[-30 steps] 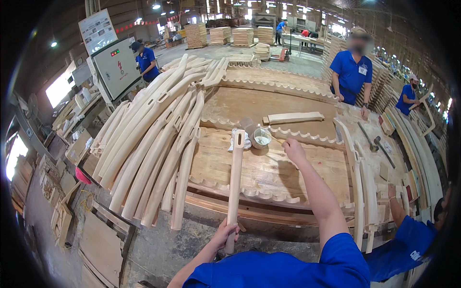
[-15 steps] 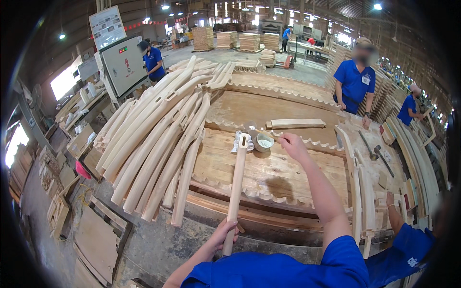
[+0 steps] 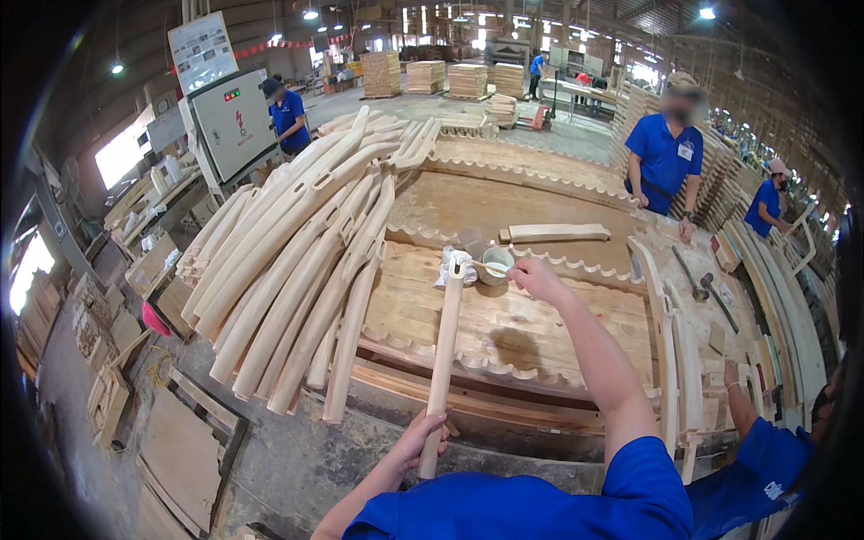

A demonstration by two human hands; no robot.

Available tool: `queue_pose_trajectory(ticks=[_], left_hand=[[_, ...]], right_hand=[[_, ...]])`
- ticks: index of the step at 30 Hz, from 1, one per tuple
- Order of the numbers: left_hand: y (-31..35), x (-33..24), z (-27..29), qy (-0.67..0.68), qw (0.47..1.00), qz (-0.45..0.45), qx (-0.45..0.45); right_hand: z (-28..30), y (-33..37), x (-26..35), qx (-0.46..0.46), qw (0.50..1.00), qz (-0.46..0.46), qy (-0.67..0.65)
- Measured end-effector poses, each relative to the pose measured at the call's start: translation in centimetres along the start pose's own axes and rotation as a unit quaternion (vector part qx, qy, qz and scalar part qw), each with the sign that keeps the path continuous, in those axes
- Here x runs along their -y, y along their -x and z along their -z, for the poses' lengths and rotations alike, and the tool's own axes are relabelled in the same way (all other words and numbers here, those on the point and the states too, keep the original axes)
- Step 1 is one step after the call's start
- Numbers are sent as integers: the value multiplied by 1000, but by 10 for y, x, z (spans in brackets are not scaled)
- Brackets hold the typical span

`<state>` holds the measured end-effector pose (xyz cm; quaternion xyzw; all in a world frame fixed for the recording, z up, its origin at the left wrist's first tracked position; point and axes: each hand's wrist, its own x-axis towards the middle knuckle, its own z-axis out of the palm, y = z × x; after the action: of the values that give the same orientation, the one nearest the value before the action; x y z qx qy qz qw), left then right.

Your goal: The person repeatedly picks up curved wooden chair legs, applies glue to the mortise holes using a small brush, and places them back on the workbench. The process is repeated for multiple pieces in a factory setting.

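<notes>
A long pale wooden leg (image 3: 443,351) slants away from me, its far end over the workbench. My left hand (image 3: 421,441) is closed around its near end. In my right hand (image 3: 537,277), pinched between the fingers, is a thin light stick (image 3: 484,265). The stick's tip touches the slotted far end of the leg, where some white paste shows. Just behind the stick stands a small cup (image 3: 492,279) with whitish stuff inside. Beside the leg's far end lies a crumpled white cloth (image 3: 443,273).
Many similar wooden legs (image 3: 297,261) are piled at the left. Scalloped wooden strips (image 3: 540,171) cross the bench, and a short wooden piece (image 3: 558,232) lies beyond the cup. A hammer (image 3: 700,292) rests at right. Co-workers in blue stand across the bench (image 3: 666,153) and at my right (image 3: 756,468).
My right hand has moved left, bringing the stick from over the cup to the leg's slotted end. White paste now shows there. My left hand keeps its hold.
</notes>
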<state>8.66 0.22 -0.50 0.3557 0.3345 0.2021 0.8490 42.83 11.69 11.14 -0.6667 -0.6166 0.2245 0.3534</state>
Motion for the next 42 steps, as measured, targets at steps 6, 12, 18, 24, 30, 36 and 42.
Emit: queue_pose_trajectory(ticks=[6,12,18,24,30,36,42], left_hand=[[3,-4,-2,-4,1000,5,-4],[1,-2,1,-16,1000,4,3],[0,-4,-2,-7,1000,22,1],[-1,-3,0,-5,1000,18,2],[4,-8,-7,7,1000,17,9],[2,-3,-4,2,1000,17,-3],[4,-5,-5,17,1000,20,3]], right_hand=[[-9,-3,3,-137,980,50,138],[-13,5,3,-192,959,115,176],[-18,17,-4,-165,959,144,180],[-19,9,2,-163,969,102,153],[-31,1,2,-230,944,145,187],[-28,13,6,-192,940,186,211],[-21,21,6,-170,959,165,154]])
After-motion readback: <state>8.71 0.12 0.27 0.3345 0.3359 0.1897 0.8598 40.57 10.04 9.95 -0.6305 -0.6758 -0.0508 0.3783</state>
